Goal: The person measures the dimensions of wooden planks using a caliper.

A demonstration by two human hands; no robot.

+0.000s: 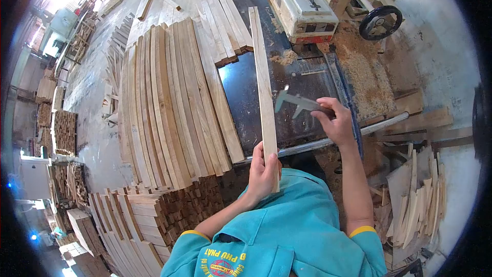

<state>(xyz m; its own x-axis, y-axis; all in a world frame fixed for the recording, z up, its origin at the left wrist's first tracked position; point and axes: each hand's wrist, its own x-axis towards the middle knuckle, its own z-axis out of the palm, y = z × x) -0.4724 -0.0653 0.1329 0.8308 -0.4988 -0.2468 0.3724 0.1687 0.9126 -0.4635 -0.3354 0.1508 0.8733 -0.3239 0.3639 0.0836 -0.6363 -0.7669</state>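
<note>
At the frame's centre, the left hand (264, 172) grips a long wooden slat (262, 82) while the right hand (335, 120) holds a vernier caliper (297, 103) against its edge.

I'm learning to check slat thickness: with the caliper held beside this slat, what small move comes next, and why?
Probably bring the caliper left so its jaws straddle the slat. The right hand holds it just beside the slat's edge, apparently not yet on it, while the left hand steadies the slat's near end.
</note>
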